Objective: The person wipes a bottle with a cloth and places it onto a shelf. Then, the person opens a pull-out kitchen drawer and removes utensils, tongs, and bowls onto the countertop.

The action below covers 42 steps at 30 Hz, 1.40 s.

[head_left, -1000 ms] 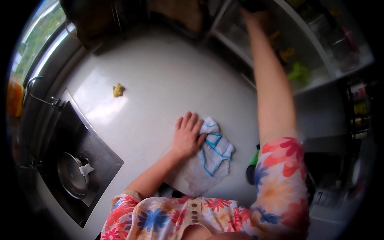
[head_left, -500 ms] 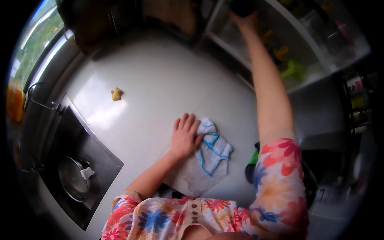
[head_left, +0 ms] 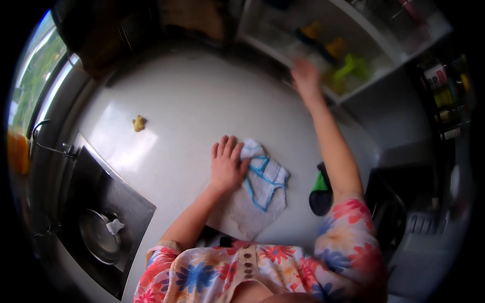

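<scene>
While left hand (head_left: 227, 165) stays at cloth (head_left: 272, 170); right hand (head_left: 306, 81) — withdrawn from shelf (head_left: 370, 83)

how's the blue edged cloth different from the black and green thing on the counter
The cloth is white with blue edging; the black and green thing is dark with a green patch. The cloth lies folded and wrinkled, while the black and green thing looks smooth and rounded at its near end. The left hand rests against the cloth; no hand is on the black and green thing. Both lie on the counter.
</scene>
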Motion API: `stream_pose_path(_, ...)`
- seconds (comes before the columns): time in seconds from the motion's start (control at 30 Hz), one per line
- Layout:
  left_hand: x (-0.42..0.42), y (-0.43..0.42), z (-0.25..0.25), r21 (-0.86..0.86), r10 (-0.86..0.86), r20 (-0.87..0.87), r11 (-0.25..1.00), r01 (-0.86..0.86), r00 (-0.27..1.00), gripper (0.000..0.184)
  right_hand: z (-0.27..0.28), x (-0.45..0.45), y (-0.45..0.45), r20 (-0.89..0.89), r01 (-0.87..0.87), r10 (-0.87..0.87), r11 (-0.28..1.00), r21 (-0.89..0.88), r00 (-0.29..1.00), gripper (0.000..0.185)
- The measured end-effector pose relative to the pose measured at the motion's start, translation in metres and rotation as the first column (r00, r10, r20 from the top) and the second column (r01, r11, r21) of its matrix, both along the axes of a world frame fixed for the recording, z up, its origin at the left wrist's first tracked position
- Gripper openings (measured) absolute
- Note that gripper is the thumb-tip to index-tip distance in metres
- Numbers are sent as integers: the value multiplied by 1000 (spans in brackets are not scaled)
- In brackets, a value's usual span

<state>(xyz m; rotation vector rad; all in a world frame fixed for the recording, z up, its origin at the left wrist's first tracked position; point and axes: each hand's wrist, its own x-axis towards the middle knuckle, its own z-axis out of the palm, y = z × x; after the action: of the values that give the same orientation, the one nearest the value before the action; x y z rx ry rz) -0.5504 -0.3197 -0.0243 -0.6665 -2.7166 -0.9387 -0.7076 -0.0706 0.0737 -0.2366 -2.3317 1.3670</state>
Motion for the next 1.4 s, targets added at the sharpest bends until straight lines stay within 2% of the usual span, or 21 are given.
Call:
stream_pose_path(0.07,0,0,0,3,-6,1,1000,6,1000,44,15,28,12,69,68,-57,982,-178,996,34)
stream_pose_path(0.13,0,1,-1,-1,-2,-9,1000,2,1000,44,23,48,26,105,133,-112,966,-220,988,36)
stream_pose_path(0.23,0,1,-1,-12,-7,-5,1000,6,1000,44,26,58,54,91,238,-226,958,-161,970,48)
stream_pose_path(0.33,0,1,-1,-20,-13,-5,1000,13,1000,44,30,49,76,52,327,-336,936,129,940,57)
stream_pose_path(0.37,0,1,-1,-25,-16,-8,1000,15,1000,44,33,47,81,43,335,-347,926,173,937,61)
stream_pose_path(0.47,0,0,0,-29,-16,-16,999,15,1000,44,60,51,57,81,341,-371,905,254,925,61)
stream_pose_path(0.57,0,0,1,-22,-19,-7,1000,19,1000,44,55,42,70,-21,358,-381,846,395,924,62)
stream_pose_path(0.77,-1,-1,0,-14,-9,-10,1000,9,1000,44,53,37,80,-50,418,-428,839,349,902,63)
stream_pose_path(0.87,0,0,0,-6,-5,-8,1000,5,1000,44,62,46,77,-43,447,-475,790,420,879,63)
stream_pose_path(0.93,0,0,-1,-6,-2,-14,1000,2,1000,44,35,40,109,-366,552,-422,514,657,829,60)
stream_pose_path(0.97,0,0,-1,-7,-2,-18,1000,2,1000,44,26,39,121,-507,607,-341,343,717,792,59)
stream_pose_path(1.03,1,1,0,-9,0,-23,1000,0,1000,44,41,48,103,-235,489,-441,650,582,866,54)
stream_pose_path(1.1,1,1,-3,-12,-1,-33,1000,0,999,43,52,58,86,-92,421,-431,780,463,898,49)
stream_pose_path(1.23,-1,0,-5,-31,-3,-46,1000,2,999,44,56,70,72,-137,391,-374,782,486,917,45)
stream_pose_path(1.3,0,0,-4,-30,-6,-40,1000,5,999,44,52,77,69,-141,400,-378,808,433,915,47)
stream_pose_path(1.37,-1,-1,-3,-29,-7,-33,1000,6,999,45,45,85,68,-114,421,-406,859,292,907,51)
stream_pose_path(1.4,-1,-1,-3,-26,-5,-28,1000,4,1000,45,41,86,66,-101,375,-361,894,247,927,53)
